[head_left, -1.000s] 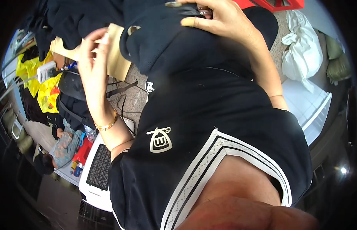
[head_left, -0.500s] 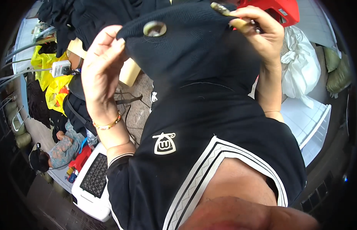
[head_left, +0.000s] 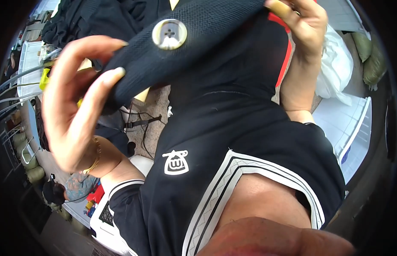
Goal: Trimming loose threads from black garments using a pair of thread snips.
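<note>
A dark knitted garment (head_left: 220,32) is stretched slantwise between my two hands, raised in front of my body. A large round four-hole button (head_left: 169,35), pale with a brownish rim, sits on its surface close to the left end. My left hand (head_left: 77,98) pinches that end between thumb and fingers. At the upper right my right hand (head_left: 307,27) grips the other end, partly cut off by the picture's top edge. A yellow covering (head_left: 280,8) wraps one of its digits. Whether anything else is in that hand cannot be made out.
Dark clothing (head_left: 87,21) lies heaped at the far left. A white plastic bag (head_left: 335,68) and a pale bin (head_left: 345,123) stand on the right. Cables (head_left: 143,123) trail over the floor. Another person (head_left: 74,187) is at lower left, beside a white container (head_left: 104,230).
My left hand has come nearer and moved left, and the garment now tilts up to the right. The button appears larger and sharper. My right hand has shifted slightly up and right.
</note>
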`<state>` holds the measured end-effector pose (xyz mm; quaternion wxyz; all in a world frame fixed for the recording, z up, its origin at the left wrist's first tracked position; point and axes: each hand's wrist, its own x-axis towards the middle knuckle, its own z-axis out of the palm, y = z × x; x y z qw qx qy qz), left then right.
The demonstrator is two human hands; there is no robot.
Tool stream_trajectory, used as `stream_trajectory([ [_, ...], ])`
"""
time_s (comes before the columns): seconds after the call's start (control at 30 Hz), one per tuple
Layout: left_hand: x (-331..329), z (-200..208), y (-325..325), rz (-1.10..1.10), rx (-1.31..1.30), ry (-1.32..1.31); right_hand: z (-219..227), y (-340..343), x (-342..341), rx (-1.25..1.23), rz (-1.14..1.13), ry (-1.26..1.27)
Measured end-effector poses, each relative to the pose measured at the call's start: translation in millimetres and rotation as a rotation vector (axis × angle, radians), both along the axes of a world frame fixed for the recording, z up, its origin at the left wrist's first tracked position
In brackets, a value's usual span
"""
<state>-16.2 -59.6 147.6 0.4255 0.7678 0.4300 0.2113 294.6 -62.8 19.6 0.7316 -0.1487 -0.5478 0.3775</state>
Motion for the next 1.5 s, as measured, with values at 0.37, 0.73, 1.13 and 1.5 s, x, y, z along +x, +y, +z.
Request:
stream_trajectory([
  [0.37, 24, -164, 27, 0.223, 0.602, 0.046, -86, -3, -24, -0.583, -0.447, -0.772],
  [0.73, 38, -156, 47, -0.07, 0.504, 0.276, -73, -16, -51, -0.098, -0.194, -0.947],
  [1.13, 44, -151, 55, -0.227, 0.744, 0.388, -79, -12, -47, -0.243, -0.06, -0.791],
  [1.5, 43, -136, 88, -0.485, 0.475, 0.066, -71, -14, -44, -0.341, -0.009, -0.72],
])
